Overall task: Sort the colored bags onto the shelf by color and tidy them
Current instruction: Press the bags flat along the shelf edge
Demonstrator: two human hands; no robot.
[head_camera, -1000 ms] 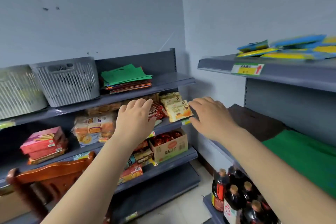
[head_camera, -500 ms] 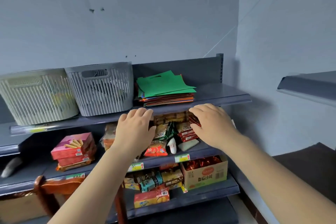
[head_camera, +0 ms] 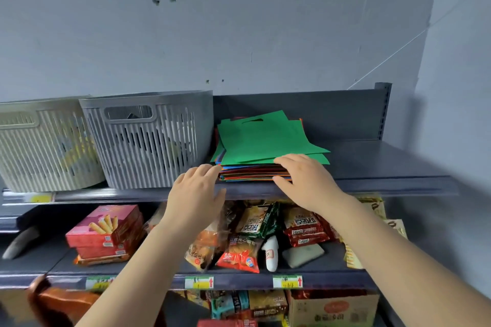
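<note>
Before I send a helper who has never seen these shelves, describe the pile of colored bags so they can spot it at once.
Look at the top shelf of the grey rack against the wall. Two slatted baskets stand on its left side; right beside the grey basket lies the stack of colored bags. It is the only flat pile there, green sheets on top with orange, red and blue edges showing below.

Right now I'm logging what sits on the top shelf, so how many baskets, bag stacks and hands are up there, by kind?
Grey basket: 1
Cream basket: 1
Stack of coloured bags, green on top: 1
Hands at the stack, left hand and right hand: 2
Total: 5
</note>
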